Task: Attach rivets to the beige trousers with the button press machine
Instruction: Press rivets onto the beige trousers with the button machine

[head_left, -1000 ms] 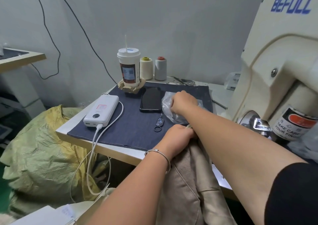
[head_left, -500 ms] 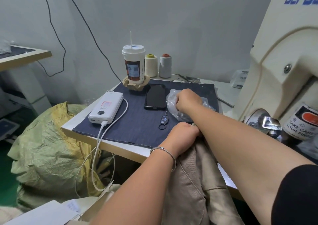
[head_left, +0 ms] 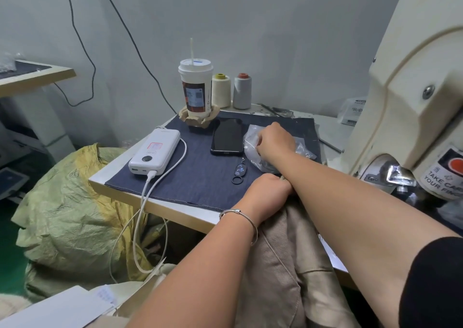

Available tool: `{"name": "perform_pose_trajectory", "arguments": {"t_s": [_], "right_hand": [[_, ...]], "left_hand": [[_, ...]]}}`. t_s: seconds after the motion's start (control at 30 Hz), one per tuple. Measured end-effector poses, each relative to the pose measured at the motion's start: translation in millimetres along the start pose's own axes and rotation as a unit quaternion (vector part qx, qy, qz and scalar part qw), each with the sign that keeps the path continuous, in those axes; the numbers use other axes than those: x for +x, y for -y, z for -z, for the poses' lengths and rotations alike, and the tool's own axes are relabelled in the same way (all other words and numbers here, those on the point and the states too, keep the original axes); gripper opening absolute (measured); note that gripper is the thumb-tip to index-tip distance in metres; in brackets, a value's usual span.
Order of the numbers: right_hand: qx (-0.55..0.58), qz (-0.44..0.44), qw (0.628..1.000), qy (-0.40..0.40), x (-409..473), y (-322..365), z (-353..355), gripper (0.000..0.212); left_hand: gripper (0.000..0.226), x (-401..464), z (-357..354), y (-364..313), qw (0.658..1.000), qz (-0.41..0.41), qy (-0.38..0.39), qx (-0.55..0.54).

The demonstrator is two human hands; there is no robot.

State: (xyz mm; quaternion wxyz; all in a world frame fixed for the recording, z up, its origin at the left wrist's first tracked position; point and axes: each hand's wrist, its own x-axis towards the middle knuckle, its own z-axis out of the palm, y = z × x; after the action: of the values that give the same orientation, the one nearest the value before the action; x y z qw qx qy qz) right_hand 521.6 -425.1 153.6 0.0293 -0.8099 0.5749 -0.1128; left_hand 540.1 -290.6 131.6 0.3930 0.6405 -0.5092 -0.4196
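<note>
Hands unmoved since earlier frame: right hand (head_left: 274,142) fingers curled in plastic bag (head_left: 253,139); left hand (head_left: 268,189) grip bunches beige trousers (head_left: 283,265), long axis running off table (head_left: 172,208) edge toward viewer.

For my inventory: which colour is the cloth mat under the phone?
Dark blue, denim-like cloth mat, seen in the head view.

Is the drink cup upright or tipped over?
Upright. The drink cup stands in its brown paper holder, lid on top, straw pointing up.

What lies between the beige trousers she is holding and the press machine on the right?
Only her own right forearm crosses above the beige cotton trousers; nothing else visible blocks the cream metal press machine.
</note>
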Motion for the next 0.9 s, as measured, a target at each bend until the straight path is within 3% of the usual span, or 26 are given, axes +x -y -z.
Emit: {"name": "perform_pose_trajectory", "arguments": {"t_s": [0.17, 0.3, 0.5, 0.6, 0.73, 0.83, 0.9], "right_hand": [[0.096, -0.061, 0.993, -0.026, 4.2, -3.3, -2.5, 0.043], [0.197, -0.099, 0.972, -0.083, 2.5, -6.7, 0.3, 0.034], [0.158, -0.049, 0.979, -0.123, -15.8, -13.0, 15.6, 0.022], [0.232, -0.034, 0.961, -0.149, -39.1, -12.6, 33.4, 0.021], [0.382, -0.001, 0.909, -0.166, -99.5, -12.8, 54.9, 0.012], [0.435, 0.021, 0.886, -0.159, -161.2, -19.6, 66.0, 0.005], [0.452, 0.038, 0.878, -0.15, -206.4, -32.3, 68.7, 0.005]], "left_hand": [[0.036, -5.6, 1.5, -4.6, 1.0, 0.0, 0.008, 0.006], [0.02, -8.9, 0.5, -8.2, 1.0, 0.004, 0.01, 0.002], [0.013, -10.9, 1.1, -11.5, 1.0, 0.0, 0.017, 0.003], [0.011, -12.4, 1.4, -14.1, 1.0, 0.004, 0.009, -0.005], [0.013, -18.6, -1.5, -20.6, 1.0, -0.007, -0.004, 0.006], [0.034, -17.2, -2.6, -20.1, 1.0, 0.004, -0.012, -0.007], [0.036, -16.9, -4.1, -20.3, 1.0, 0.015, -0.012, 0.021]]}}
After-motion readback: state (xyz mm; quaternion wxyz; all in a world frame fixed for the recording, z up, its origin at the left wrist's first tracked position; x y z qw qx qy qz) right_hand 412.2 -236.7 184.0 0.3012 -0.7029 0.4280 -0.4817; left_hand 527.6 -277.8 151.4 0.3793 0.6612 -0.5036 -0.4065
